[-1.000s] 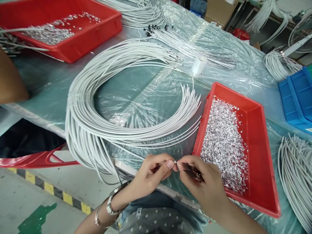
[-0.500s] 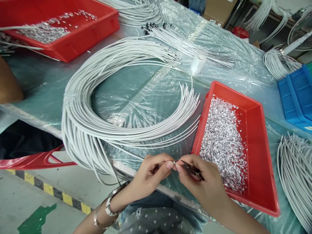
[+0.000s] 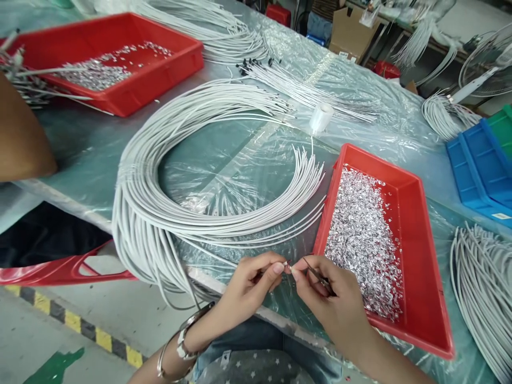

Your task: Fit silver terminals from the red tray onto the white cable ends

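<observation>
Pinched between the thumb and forefinger of my left hand is the tip of a white cable, with a small reddish bit showing at its end. My right hand touches that tip with its thumb and forefinger closed. Dark, slim tweezers lie across the right fingers, point toward the cable. Just beyond the hands curves a big loop of white cables, its cut ends fanned out near the red tray. Silvery foil scraps fill much of that tray.
Another red tray with scraps stands at the far left, near another person's arm. A roll of clear film, more cable bundles and blue crates are on the plastic-covered table.
The view has shifted slightly. The tweezers have turned in my right hand and appear slimmer. At the cable's tip, a reddish bit now shows between my fingers.
</observation>
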`<state>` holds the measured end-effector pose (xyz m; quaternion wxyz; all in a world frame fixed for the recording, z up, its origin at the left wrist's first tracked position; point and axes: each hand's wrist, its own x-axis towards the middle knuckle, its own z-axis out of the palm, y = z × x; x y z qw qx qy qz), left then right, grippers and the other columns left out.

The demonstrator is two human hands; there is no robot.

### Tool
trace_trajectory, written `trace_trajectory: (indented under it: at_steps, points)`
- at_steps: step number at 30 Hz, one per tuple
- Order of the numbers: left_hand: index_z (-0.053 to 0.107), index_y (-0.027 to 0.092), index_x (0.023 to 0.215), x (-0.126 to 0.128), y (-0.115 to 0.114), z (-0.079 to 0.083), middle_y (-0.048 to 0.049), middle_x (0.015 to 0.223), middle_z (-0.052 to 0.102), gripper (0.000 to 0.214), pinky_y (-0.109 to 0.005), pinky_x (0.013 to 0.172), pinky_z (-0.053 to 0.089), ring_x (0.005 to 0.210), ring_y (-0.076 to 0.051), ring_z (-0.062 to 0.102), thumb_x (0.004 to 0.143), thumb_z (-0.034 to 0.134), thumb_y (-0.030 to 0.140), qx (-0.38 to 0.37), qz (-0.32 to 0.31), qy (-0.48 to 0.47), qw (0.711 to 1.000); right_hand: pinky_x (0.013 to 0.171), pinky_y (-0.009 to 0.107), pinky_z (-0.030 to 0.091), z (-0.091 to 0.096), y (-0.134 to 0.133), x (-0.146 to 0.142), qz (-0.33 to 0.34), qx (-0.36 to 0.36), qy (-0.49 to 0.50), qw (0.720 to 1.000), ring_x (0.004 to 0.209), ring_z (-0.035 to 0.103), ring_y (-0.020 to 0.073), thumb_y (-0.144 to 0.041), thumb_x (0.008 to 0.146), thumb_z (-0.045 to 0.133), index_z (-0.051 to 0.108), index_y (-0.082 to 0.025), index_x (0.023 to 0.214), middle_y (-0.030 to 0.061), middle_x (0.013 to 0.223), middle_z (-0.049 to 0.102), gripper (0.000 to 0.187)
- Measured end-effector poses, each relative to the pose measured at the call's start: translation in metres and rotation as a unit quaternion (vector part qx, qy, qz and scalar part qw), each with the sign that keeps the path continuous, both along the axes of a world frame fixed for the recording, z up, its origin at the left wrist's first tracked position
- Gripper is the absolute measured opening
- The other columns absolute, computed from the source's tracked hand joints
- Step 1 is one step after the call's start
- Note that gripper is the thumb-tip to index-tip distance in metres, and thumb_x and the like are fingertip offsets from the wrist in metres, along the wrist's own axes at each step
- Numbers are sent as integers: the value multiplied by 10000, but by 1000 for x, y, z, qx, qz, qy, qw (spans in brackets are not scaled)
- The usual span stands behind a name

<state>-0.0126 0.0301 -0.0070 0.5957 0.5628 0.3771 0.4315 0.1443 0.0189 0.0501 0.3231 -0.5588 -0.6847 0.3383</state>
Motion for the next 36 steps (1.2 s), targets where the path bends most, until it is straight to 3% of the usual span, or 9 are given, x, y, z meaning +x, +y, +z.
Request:
trace_trajectory:
  at_steps: [7, 17, 24, 30, 32, 36]
  points:
    - [601, 131, 791, -1, -1, -3, 43, 536, 400, 350, -198, 457, 278, 476, -89, 344, 969, 443, 388, 1, -5, -7, 1000, 407, 173, 345, -4, -1, -2, -7, 45, -11, 999, 421, 480, 72, -244, 856, 611, 606, -188, 783, -53, 560, 577, 92]
    - [615, 137, 789, 1, -1, -3, 36, 523, 412, 370, -202, 442, 283, 463, -96, 364, 965, 442, 414, 5, -4, -3, 1000, 456, 176, 430, -3, -2, 0, 31, 83, -12, 996, 469, 575, 89, -218, 909, 530, 638, -192, 827, -4, 649, 692, 138]
    - [599, 142, 778, 0, -1, -5, 29, 541, 442, 351, -203, 467, 314, 482, -99, 391, 970, 444, 391, -8, 3, -6, 1000, 465, 169, 445, -1, -1, -1, 37, 70, -5, 997, 475, 584, 88, -203, 889, 542, 649, -206, 808, -25, 637, 683, 135]
    - [607, 132, 819, -2, -2, -4, 38, 500, 452, 406, -201, 474, 325, 456, -99, 415, 981, 397, 438, -14, -7, -11, 1000, 423, 167, 426, 9, -2, 25, -37, 72, -22, 996, 455, 562, 91, -189, 866, 592, 683, -183, 832, -12, 651, 692, 97]
    - [600, 130, 806, -2, -2, -4, 34, 492, 468, 423, -196, 465, 325, 449, -98, 430, 986, 379, 442, -13, -13, -10, 1000, 405, 178, 416, 9, -4, 44, -134, 100, -48, 985, 435, 536, 97, -223, 852, 620, 708, -195, 865, -16, 638, 687, 93]
    - [576, 130, 806, -1, 1, -6, 38, 480, 460, 438, -190, 445, 314, 428, -94, 412, 1001, 329, 433, 0, -21, 7, 1000, 435, 216, 432, 4, -10, 81, -244, 57, -102, 963, 474, 532, 134, -326, 815, 650, 726, -185, 829, 11, 634, 671, 161]
